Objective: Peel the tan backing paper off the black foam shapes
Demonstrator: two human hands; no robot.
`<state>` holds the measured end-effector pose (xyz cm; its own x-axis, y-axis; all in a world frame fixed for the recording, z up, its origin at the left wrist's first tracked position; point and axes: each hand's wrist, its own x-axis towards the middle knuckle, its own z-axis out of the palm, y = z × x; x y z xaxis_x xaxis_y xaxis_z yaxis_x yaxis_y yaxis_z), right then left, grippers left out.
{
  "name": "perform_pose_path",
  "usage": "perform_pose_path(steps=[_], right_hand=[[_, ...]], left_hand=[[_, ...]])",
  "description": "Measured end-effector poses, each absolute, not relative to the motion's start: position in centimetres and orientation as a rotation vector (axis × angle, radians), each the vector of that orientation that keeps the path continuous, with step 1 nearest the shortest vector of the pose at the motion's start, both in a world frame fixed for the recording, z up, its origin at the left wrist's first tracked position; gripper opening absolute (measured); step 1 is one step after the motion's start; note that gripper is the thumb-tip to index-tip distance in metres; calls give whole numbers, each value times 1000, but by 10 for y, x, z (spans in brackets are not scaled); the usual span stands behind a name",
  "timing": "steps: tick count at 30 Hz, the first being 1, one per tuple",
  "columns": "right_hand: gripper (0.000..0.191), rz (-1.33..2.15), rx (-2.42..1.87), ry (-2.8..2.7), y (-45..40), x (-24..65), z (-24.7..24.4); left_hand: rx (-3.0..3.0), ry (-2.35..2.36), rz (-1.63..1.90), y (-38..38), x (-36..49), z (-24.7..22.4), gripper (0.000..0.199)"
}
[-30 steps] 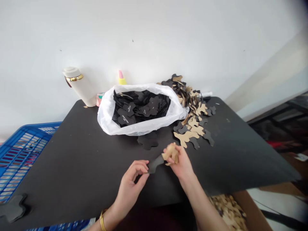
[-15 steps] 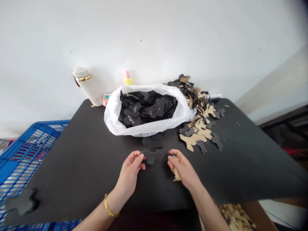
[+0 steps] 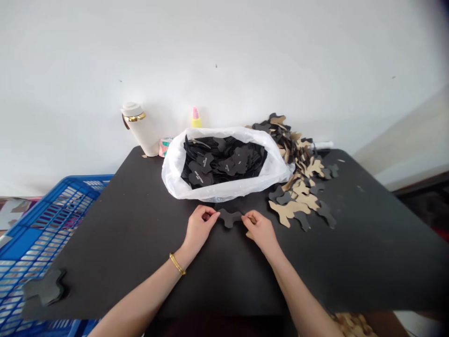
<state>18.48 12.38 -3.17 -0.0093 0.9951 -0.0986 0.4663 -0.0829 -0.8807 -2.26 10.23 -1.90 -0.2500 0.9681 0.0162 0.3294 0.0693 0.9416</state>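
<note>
My left hand (image 3: pixel 199 230) pinches the left end of a black wavy-edged cut-out piece (image 3: pixel 229 218), just in front of the white bag. At its other end are the closed fingertips of my right hand (image 3: pixel 261 232). A bit of a tan piece (image 3: pixel 249 235) pokes out from under the right hand, mostly hidden by the palm. Behind my hands stands the white plastic bag (image 3: pixel 220 192), full of black cut-outs (image 3: pixel 229 164), some with small white print.
Tan and black scraps (image 3: pixel 294 206) lie heaped right of the bag. A white tumbler (image 3: pixel 143 133) and a yellow-and-pink tube (image 3: pixel 196 119) stand by the wall. A dark stack of pieces (image 3: pixel 45 288) sits at the table's left corner, beside a blue basket (image 3: pixel 45 206).
Both hands have moved forward toward the bag. The black piece, seen nearly edge-on before, now shows its flat face between my fingertips, and the right fingers have reached its right end.
</note>
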Motion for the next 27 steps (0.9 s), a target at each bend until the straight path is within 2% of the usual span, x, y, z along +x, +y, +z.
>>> perform_pose_path(steps=[21,27], right_hand=[[16,722,-1923,-1797,142,176,-34],[19,830,-1776,-1809,110,184,-28]], left_hand=[[1618,1868,764,140,-23,-20,10],[1696,1900,694,95,-23,-7,9]])
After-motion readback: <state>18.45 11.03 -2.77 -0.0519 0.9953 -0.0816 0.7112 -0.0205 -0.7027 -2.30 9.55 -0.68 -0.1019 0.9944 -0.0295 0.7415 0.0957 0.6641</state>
